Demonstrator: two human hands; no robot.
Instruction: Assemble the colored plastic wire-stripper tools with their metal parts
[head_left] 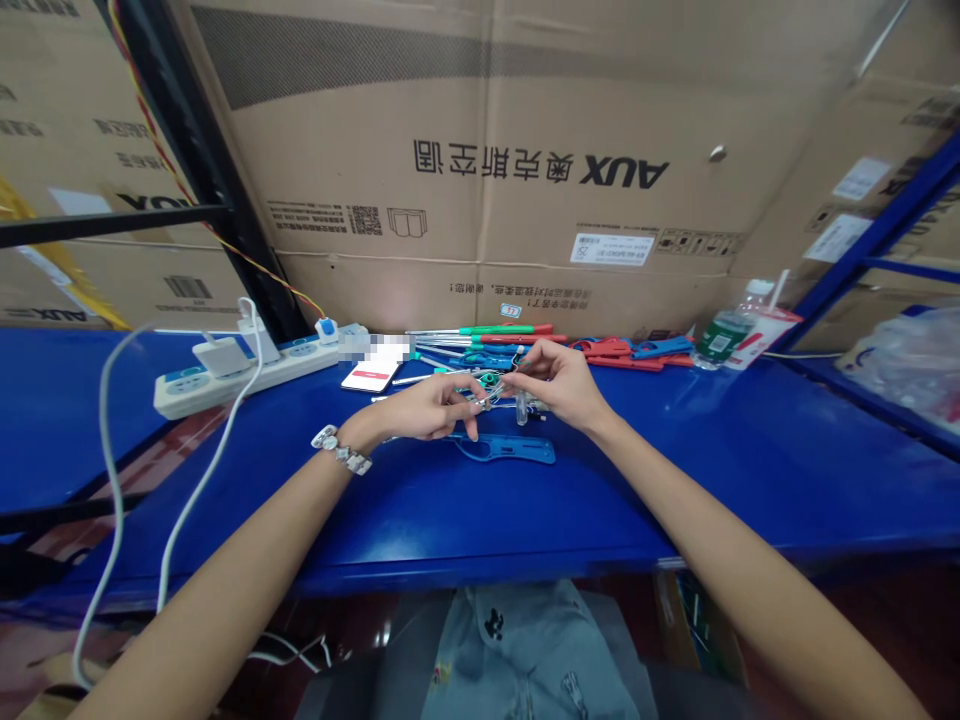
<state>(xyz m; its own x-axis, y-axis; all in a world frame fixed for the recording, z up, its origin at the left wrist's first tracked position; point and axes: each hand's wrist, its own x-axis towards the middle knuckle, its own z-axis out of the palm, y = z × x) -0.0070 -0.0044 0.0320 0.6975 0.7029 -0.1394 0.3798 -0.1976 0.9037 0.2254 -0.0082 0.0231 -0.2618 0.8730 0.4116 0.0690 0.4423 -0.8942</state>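
My left hand point(439, 405), with a bracelet point(341, 449) at the wrist, pinches a small metallic part by the fingertips; its kind is too small to tell. Close to it, my right hand point(559, 385) has thumb and index finger closed on something thin, perhaps wire, that I cannot make out. Just below the fingers lies a blue plastic handle shell point(517, 449), flat on the blue table. A small clear capsule-like piece point(522, 408) is beside the right fingers. Behind both hands lie several long-nosed lighters point(480, 331) with metal tubes and green or red handles.
Red and blue handle shells point(626, 350) are piled at the back right, near a bottle point(724, 335) and a cup point(761, 338). A phone point(373, 366) and a power strip point(225, 378) with white cables are on the left. A large cardboard box point(487, 100) stands behind.
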